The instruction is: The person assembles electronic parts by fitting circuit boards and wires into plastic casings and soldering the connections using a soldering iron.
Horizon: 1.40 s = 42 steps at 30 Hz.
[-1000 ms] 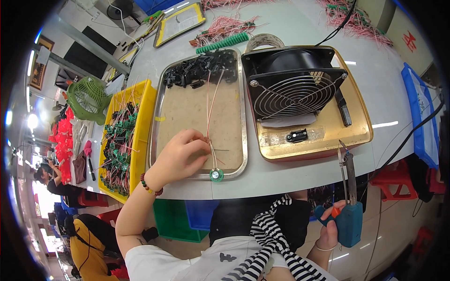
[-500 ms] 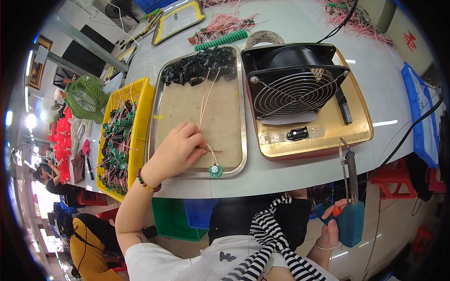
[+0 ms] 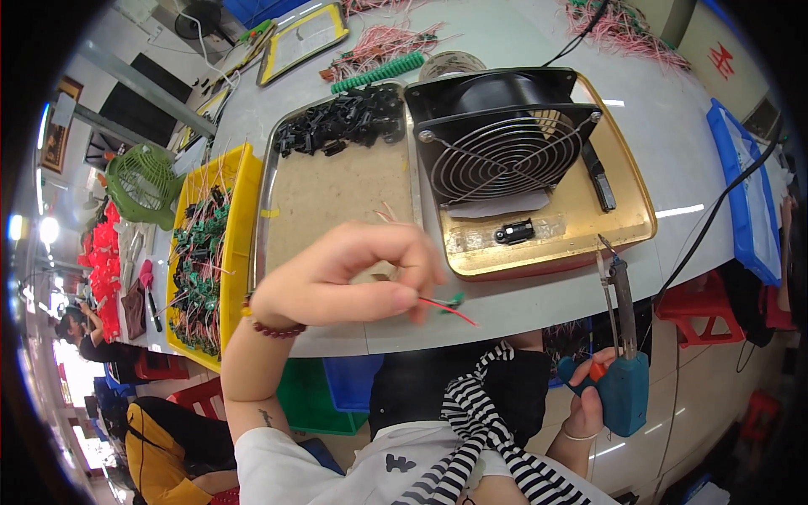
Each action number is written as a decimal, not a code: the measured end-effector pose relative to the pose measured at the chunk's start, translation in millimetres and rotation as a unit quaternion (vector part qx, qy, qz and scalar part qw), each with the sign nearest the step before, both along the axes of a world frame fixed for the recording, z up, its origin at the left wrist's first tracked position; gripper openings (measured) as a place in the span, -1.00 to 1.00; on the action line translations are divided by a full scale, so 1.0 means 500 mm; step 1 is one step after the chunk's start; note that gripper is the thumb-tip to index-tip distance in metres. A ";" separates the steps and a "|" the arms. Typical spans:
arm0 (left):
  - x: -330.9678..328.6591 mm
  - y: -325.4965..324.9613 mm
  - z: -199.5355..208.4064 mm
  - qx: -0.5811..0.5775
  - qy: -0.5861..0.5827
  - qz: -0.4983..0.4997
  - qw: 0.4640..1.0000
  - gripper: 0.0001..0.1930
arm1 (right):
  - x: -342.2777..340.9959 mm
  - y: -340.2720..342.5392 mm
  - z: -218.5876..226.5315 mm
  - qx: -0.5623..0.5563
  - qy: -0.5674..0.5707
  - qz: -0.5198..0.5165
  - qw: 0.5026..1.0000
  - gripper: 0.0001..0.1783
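My left hand [image 3: 362, 273] is raised over the near edge of the steel tray [image 3: 263, 244], its fingers pinched round thin wires. A red wire end [image 3: 454, 311] and the edge of a small green circuit board [image 3: 455, 300] stick out past the fingertips; the rest is hidden by the hand. Down at the lower right, my right hand [image 3: 587, 411] is closed round a blue soldering gun [image 3: 625, 391], its metal tip pointing up towards the gold tray [image 3: 589, 252]. A small black plastic housing [image 3: 515, 231] lies on that tray, in front of the black fan [image 3: 513, 160].
Black plastic parts [image 3: 337, 122] are heaped at the steel tray's far end. On the left stands a yellow bin [image 3: 240, 227] of wired green boards, with a green fan [image 3: 139, 185] behind it. A black cable [image 3: 715, 227] runs along the right. Another person [image 3: 172, 438] sits at lower left.
My left hand has lifted the wired board off the steel tray and moved right and nearer to me. My right hand still holds the soldering gun; the whole view has shifted slightly.
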State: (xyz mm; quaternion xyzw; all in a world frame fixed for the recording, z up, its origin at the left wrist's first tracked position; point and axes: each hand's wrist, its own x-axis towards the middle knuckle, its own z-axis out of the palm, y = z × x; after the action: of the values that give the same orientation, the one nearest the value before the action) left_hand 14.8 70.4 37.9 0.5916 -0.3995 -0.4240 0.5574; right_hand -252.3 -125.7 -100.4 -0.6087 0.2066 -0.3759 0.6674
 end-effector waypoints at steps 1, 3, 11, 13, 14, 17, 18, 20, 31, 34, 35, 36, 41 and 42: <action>-0.006 -0.019 -0.005 -0.003 0.000 -0.004 1.000 -0.82 | -0.002 0.001 -0.001 -0.003 0.000 -0.004 1.000 -0.36; -0.012 -0.055 -0.022 -0.008 0.068 -0.041 0.997 -0.84 | -0.010 0.003 -0.005 0.012 0.000 -0.005 1.000 -0.36; -0.021 -0.116 -0.056 0.006 -0.165 0.026 0.986 -0.87 | -0.025 0.004 -0.001 0.019 0.007 -0.028 0.999 -0.31; -0.022 -0.120 -0.051 0.025 -0.139 0.020 0.990 -0.89 | -0.029 0.001 -0.003 0.018 0.010 -0.030 0.999 -0.30; -0.022 -0.119 -0.049 0.050 -0.117 0.020 0.992 -0.91 | -0.030 -0.001 -0.007 0.007 0.009 -0.024 1.000 -0.29; -0.017 -0.118 -0.068 -0.010 -0.127 0.026 0.992 -0.87 | -0.027 0.002 -0.002 0.006 0.004 -0.019 1.000 -0.31; -0.018 -0.118 -0.069 -0.012 -0.126 0.024 0.992 -0.87 | -0.024 0.005 0.000 0.018 -0.001 -0.017 1.000 -0.32; -0.019 -0.119 -0.072 -0.021 -0.094 0.047 0.994 -0.88 | -0.024 0.007 -0.003 0.012 0.007 -0.019 1.000 -0.33; -0.010 -0.107 -0.074 -0.025 -0.158 0.073 0.984 -0.90 | -0.010 0.014 0.000 0.001 0.006 -0.010 1.000 -0.34; -0.016 -0.106 -0.071 -0.006 -0.253 0.109 0.961 -0.92 | -0.008 0.017 0.007 0.004 0.005 -0.014 1.000 -0.33; -0.019 -0.107 -0.073 0.006 -0.297 0.138 0.945 -0.92 | -0.006 0.018 0.008 0.007 0.006 -0.015 1.000 -0.33; -0.020 -0.107 -0.075 0.004 -0.293 0.138 0.946 -0.92 | -0.005 0.019 0.008 0.010 0.007 -0.017 1.000 -0.33; -0.014 -0.106 -0.089 0.036 -0.539 0.139 0.830 -0.90 | -0.004 0.022 0.012 0.013 0.013 -0.015 1.000 -0.36; -0.013 -0.108 -0.091 0.036 -0.536 0.140 0.832 -0.90 | -0.006 0.021 0.011 0.009 0.016 -0.005 1.000 -0.37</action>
State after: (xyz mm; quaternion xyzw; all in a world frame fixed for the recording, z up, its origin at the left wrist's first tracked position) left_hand 8.2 16.3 -7.6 0.7953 -0.5330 0.0283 0.2875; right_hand -255.2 -115.1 -94.6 -0.6078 0.2233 -0.3679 0.6674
